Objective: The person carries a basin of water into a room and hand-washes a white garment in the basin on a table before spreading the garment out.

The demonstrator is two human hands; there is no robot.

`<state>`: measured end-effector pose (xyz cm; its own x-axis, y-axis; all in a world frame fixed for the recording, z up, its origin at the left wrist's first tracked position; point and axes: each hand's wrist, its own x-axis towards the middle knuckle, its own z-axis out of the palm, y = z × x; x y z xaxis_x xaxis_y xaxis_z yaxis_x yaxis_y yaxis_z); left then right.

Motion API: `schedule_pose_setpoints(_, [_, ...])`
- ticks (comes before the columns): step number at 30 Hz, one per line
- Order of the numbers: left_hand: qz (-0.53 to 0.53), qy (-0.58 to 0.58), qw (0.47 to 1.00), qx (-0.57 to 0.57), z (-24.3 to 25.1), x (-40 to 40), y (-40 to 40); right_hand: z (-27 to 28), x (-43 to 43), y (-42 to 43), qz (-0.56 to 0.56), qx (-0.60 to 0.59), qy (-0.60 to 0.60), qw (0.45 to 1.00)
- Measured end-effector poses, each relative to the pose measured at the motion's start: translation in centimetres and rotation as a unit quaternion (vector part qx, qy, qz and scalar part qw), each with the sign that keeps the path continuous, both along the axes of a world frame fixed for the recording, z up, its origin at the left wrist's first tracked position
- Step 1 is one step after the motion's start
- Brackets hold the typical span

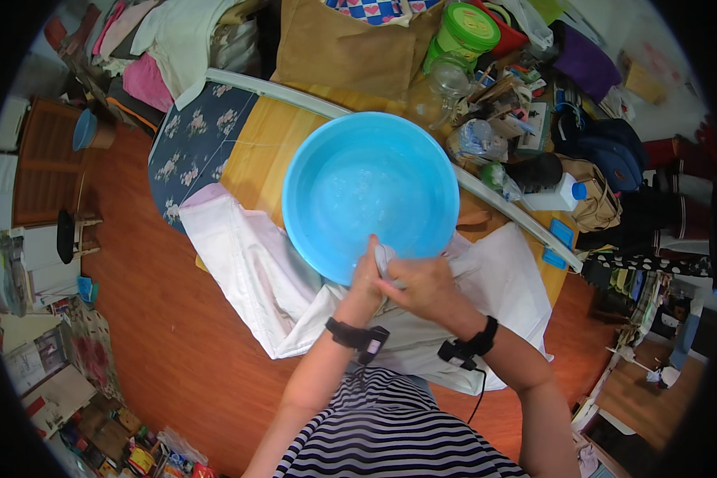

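A light blue plastic basin (302, 173) holds water with some bubbles. Over its near rim, my left hand (367, 275) and my right hand (427, 287) are close together, gripping a bunched piece of pale cloth (385, 258). My right hand is slightly blurred. Beneath my hands and around the basin's near side lies a large white fabric piece (251, 275), perhaps a garment, which hangs past the table edge. Whether the bunched cloth is part of it cannot be seen, as my hands cover the join.
The basin rests on a wooden table (257, 161), across a pale metal strip (287, 95). Behind stand a brown cloth bag (346, 57), a green-lidded tub (467, 30) and a clear glass jar (448, 80). A white jug (552, 194) lies at the right.
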<state>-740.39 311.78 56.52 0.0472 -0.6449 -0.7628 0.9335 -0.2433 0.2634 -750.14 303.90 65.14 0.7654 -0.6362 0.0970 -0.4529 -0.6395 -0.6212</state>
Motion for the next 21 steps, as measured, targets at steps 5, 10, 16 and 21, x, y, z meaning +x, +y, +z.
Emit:
schedule_pose_setpoints(5, [-0.016,0.06,0.998,-0.016,2.7,-2.4,-0.7,-2.8,1.6,-1.7,-0.128,0.018,0.11,0.985])
schedule_pose_setpoints(10, [-0.038,-0.013,0.998,-0.038,0.3,-1.0,0.1,-3.0,1.1,1.5,-0.091,-0.085,-0.031,0.992])
schedule_pose_setpoints(16, [-0.06,-0.023,0.998,-0.018,3.6,-0.5,0.3,-2.9,0.7,2.2,-0.052,-0.089,0.091,0.991])
schedule_pose_setpoints(21, [-0.124,-0.052,0.99,-0.046,5.4,2.7,2.0,-1.6,-1.6,-5.5,-0.031,0.166,0.235,0.957])
